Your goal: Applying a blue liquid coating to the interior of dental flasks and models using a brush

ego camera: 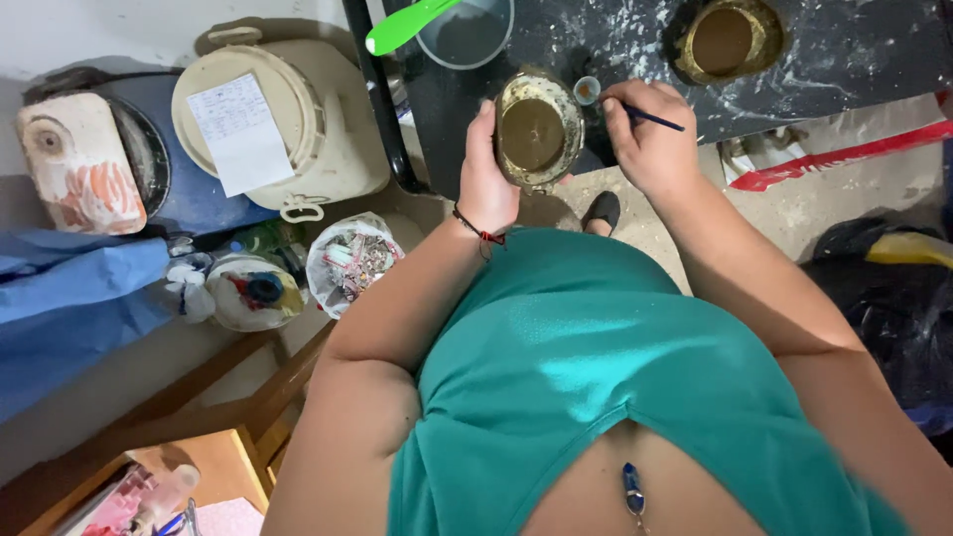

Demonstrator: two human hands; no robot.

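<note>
1. Gripping-wise: the left hand [486, 179] is wrapped around the side of a round brown bowl [536, 134], fingers behind it and thumb on the near edge, so the open face tilts up toward the camera. Looks like it's held that way so the inside is easy to get at.
2. Right hand [650, 139] is pinched shut on a thin dark-handled brush [650, 117], pencil style. The tip end points at a tiny round pot [587, 90] sitting just beside the bowl's rim. Can't tell if the bristles are actually touching it.
3. Bowl is held up off the dark, paint-speckled table [854, 50], right over its near edge, close to the body.
4. A second similar bowl [725, 40] sits further back on the table, well apart.
5. Also up there: a clear round container [467, 35] with a bright green tool [407, 25] lying across its rim.
6. Off to the left on the floor, a big cream lidded bucket [298, 129] with a paper sheet on top, plus a small bin of scraps [349, 260].
</note>
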